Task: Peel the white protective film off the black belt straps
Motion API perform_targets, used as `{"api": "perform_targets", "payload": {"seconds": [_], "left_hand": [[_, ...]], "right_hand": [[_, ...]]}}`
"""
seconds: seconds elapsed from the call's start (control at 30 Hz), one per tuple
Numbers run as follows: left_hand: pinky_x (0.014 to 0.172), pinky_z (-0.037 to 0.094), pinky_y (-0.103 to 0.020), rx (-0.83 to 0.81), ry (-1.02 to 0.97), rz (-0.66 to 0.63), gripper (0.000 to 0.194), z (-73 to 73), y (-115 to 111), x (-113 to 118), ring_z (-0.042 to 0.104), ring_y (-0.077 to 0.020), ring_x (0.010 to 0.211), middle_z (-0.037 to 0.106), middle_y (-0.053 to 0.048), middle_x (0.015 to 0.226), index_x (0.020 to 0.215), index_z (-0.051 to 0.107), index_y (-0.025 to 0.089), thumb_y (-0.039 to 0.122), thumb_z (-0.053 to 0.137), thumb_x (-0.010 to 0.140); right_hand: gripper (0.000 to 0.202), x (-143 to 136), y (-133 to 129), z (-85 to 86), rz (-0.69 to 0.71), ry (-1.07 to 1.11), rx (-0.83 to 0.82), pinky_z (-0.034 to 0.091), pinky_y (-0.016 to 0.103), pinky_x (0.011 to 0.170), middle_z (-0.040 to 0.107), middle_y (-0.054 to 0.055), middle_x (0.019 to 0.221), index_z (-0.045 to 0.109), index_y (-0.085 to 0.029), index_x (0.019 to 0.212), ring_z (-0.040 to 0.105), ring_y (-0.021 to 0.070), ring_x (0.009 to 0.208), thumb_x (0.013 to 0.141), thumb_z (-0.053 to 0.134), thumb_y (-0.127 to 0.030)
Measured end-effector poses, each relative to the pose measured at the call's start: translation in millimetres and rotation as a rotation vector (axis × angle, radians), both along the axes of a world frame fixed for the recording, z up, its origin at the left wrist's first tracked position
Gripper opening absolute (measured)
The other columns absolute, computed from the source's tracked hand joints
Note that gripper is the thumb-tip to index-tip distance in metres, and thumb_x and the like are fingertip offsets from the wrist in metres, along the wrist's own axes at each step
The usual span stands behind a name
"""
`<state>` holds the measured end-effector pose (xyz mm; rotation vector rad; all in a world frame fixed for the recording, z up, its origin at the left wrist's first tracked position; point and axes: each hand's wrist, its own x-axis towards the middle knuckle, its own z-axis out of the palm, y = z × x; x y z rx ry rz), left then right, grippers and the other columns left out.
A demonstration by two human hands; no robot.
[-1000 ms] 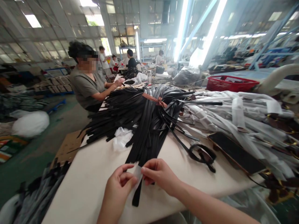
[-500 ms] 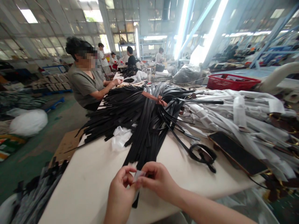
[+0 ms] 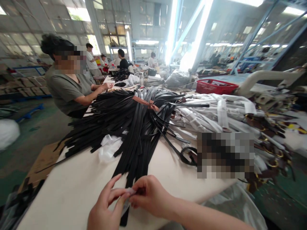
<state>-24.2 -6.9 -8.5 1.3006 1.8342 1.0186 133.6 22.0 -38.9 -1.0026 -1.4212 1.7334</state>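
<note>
Head cam, L to R: co-worker (image 3: 63,91) in grey top, far L, by the table (image 3: 59,195). Crumpled white plastic (image 3: 107,148) on tabletop, just L of black strap bundle (image 3: 134,137). L hand (image 3: 106,204) low in front, one finger raised, thumb + another fingertip pinching thin whitish film (image 3: 125,206). Film's btwn both hands, above a black strap end (image 3: 124,220) poking out below; can't tell if touching. Brownish tie (image 3: 145,103) round bundle, beyond hands. R hand (image 3: 153,198) close alongside, fingertips clamped on film too. White-wrapped straps (image 3: 208,116) well R. Red basket (image 3: 216,87) behind; any lettering too small to read.
</note>
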Motion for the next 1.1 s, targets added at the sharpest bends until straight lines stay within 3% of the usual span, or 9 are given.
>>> {"api": "perform_targets", "payload": {"seconds": [0.07, 0.17, 0.27, 0.37, 0.5, 0.67, 0.83, 0.97, 1.1], "left_hand": [[0.092, 0.049, -0.034, -0.042, 0.008, -0.01, 0.061, -2.2, 0, -3, 0.071, -0.0263, 0.092, 0.078, 0.003, 0.082, 0.121, 0.056, 0.029, 0.054, 0.07, 0.067], [0.085, 0.051, -0.028, -0.074, -0.117, -0.027, 0.062, -1.7, 2, -6, 0.071, -0.0226, 0.08, 0.076, 0.004, 0.07, 0.115, 0.056, 0.025, 0.05, 0.075, 0.062], [0.077, 0.05, -0.025, -0.035, -0.222, -0.011, 0.052, 2.7, 6, -6, 0.068, -0.0186, 0.069, 0.071, 0.006, 0.059, 0.104, 0.055, 0.023, 0.042, 0.076, 0.061], [0.068, 0.049, -0.024, -0.065, -0.26, -0.04, 0.049, 7.9, 8, -4, 0.065, -0.0168, 0.063, 0.072, 0.004, 0.058, 0.098, 0.053, 0.022, 0.037, 0.078, 0.06], [0.062, 0.045, -0.023, -0.074, -0.32, -0.042, 0.047, 11.1, 7, -1, 0.062, -0.0139, 0.059, 0.073, 0.003, 0.062, 0.097, 0.05, 0.021, 0.035, 0.078, 0.063], [0.061, 0.045, -0.025, -0.113, -0.343, -0.026, 0.052, 11.7, 1, -3, 0.061, -0.0146, 0.059, 0.072, 0.004, 0.061, 0.097, 0.048, 0.021, 0.034, 0.08, 0.059], [0.061, 0.045, -0.024, -0.114, -0.341, -0.028, 0.047, 13.8, -1, -7, 0.06, -0.0137, 0.058, 0.068, 0.006, 0.058, 0.092, 0.049, 0.021, 0.029, 0.078, 0.057], [0.059, 0.043, -0.023, -0.131, -0.329, -0.019, 0.042, 10.9, -3, -3, 0.058, -0.0125, 0.057, 0.067, 0.008, 0.058, 0.087, 0.049, 0.022, 0.024, 0.077, 0.056], [0.057, 0.042, -0.023, -0.123, -0.318, -0.042, 0.033, 6.2, 0, -1, 0.057, -0.0128, 0.055, 0.066, 0.007, 0.057, 0.081, 0.05, 0.022, 0.021, 0.074, 0.059]], "right_hand": [[0.005, 11, 3, 11.7, 0.004, -0.18, 0.093, 0.044, 0.017, 0.052, 0.067, -0.002, 0.066, 0.071, -0.016, 0.08, 0.062, 0.0117, 0.058, 0.075, 0.069, -0.014], [0.013, 50, 21, 42.8, -0.129, -0.822, 0.483, 0.049, 0.016, 0.067, 0.074, -0.002, 0.084, 0.072, -0.022, 0.097, 0.068, 0.0123, 0.074, 0.084, 0.07, -0.023], [0.021, 101, 51, 65.9, -0.344, -1.157, 0.506, 0.048, 0.034, 0.082, 0.07, 0.017, 0.101, 0.068, -0.011, 0.101, 0.067, 0.0278, 0.095, 0.097, 0.054, -0.025], [0.029, 132, 78, 64.6, -0.374, -1.342, 0.452, 0.047, 0.04, 0.078, 0.07, 0.024, 0.094, 0.07, -0.007, 0.089, 0.067, 0.0374, 0.095, 0.093, 0.062, -0.035], [0.024, 137, 96, 48.0, -0.333, -1.417, 0.42, 0.046, 0.038, 0.074, 0.071, 0.023, 0.094, 0.072, -0.008, 0.088, 0.067, 0.0373, 0.093, 0.087, 0.066, -0.032], [0.02, 147, 111, 57.3, -0.275, -1.236, 0.388, 0.043, 0.037, 0.072, 0.07, 0.014, 0.076, 0.073, -0.015, 0.067, 0.066, 0.0327, 0.086, 0.082, 0.064, -0.026], [0.028, 159, 112, 81.0, -0.166, -0.723, 0.253, 0.043, 0.03, 0.064, 0.066, 0.004, 0.064, 0.073, -0.018, 0.06, 0.061, 0.0221, 0.073, 0.067, 0.079, -0.045], [0.054, 128, 91, 78.3, -0.102, -0.223, 0.103, 0.042, 0.025, 0.055, 0.065, 0.003, 0.069, 0.071, -0.017, 0.072, 0.054, 0.0133, 0.061, 0.06, 0.075, -0.069], [0.051, 73, 69, 60.1, -0.026, 0.094, -0.05, 0.028, 0.017, 0.042, 0.066, 0.001, 0.072, 0.06, -0.017, 0.075, 0.04, 0.0038, 0.048, 0.063, 0.077, -0.063]]}}
